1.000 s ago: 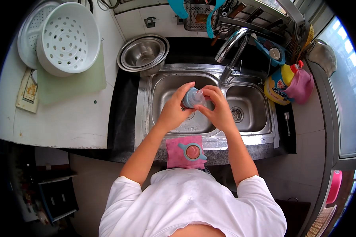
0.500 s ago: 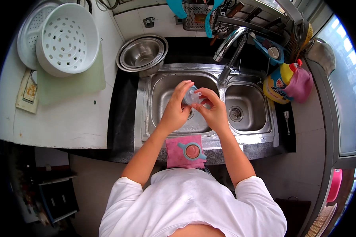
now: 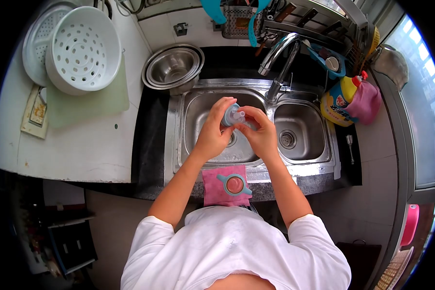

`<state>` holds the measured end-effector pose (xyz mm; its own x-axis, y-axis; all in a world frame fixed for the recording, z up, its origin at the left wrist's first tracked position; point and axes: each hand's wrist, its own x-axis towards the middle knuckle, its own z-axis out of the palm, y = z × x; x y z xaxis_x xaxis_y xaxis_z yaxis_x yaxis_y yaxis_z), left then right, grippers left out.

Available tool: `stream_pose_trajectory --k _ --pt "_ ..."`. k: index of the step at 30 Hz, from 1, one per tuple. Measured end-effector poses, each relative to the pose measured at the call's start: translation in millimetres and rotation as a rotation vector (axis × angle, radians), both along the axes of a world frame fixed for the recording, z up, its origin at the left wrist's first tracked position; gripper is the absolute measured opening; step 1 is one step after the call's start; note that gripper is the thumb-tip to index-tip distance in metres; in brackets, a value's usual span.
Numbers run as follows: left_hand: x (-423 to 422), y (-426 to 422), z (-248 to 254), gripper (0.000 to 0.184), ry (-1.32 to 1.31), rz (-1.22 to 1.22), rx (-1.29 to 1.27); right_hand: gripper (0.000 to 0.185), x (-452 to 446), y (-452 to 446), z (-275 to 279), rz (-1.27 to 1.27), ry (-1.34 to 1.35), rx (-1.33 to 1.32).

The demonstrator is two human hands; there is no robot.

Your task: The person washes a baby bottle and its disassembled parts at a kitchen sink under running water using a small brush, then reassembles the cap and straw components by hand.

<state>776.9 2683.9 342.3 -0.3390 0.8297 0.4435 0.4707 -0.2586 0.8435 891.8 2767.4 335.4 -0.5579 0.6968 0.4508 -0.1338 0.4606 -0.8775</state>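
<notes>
Over the large sink basin (image 3: 198,104), both hands hold a small light-blue cup lid (image 3: 227,115) with a clear, soft-looking spout (image 3: 237,115). My left hand (image 3: 214,126) is closed around the left side of the lid, its fingers along the rim. My right hand (image 3: 259,131) pinches at the spout side with thumb and fingers. Parts of the lid are hidden behind the fingers. Below, on a pink cloth (image 3: 211,187) at the counter's front edge, stands a light-blue two-handled cup (image 3: 247,191), seen from above.
A chrome faucet (image 3: 279,87) rises behind the smaller basin (image 3: 304,125). Nested steel bowls (image 3: 173,67) stand at the back left. A yellow detergent bottle (image 3: 336,102) with a pink cloth is at the right. A white strainer (image 3: 84,50) sits on the left counter.
The lid has turned slightly between my hands, and more of its blue rim shows. Both hands stay over the basin with almost the same grip.
</notes>
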Motion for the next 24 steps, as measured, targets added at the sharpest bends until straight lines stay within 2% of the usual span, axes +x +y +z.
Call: stream_pose_trajectory --k 2,5,10,17,24 --pt "-0.7 1.1 -4.1 0.062 -0.042 -0.032 0.029 0.035 0.5 0.2 -0.1 0.019 0.056 -0.05" --pt "-1.8 1.3 -8.6 0.062 -0.073 -0.048 0.02 0.036 2.4 2.8 4.5 -0.023 0.025 0.057" --pt "-1.8 1.0 -14.3 0.063 -0.171 -0.119 -0.005 0.039 9.3 13.4 5.8 0.024 -0.154 0.157" --pt "-4.5 0.7 -17.2 0.064 -0.221 -0.187 -0.099 0.041 13.8 12.8 12.4 -0.008 -0.32 0.153" --pt "-12.6 -1.8 -18.5 0.062 -0.448 -0.305 -0.185 0.036 18.5 17.6 12.9 0.168 -0.295 0.045"
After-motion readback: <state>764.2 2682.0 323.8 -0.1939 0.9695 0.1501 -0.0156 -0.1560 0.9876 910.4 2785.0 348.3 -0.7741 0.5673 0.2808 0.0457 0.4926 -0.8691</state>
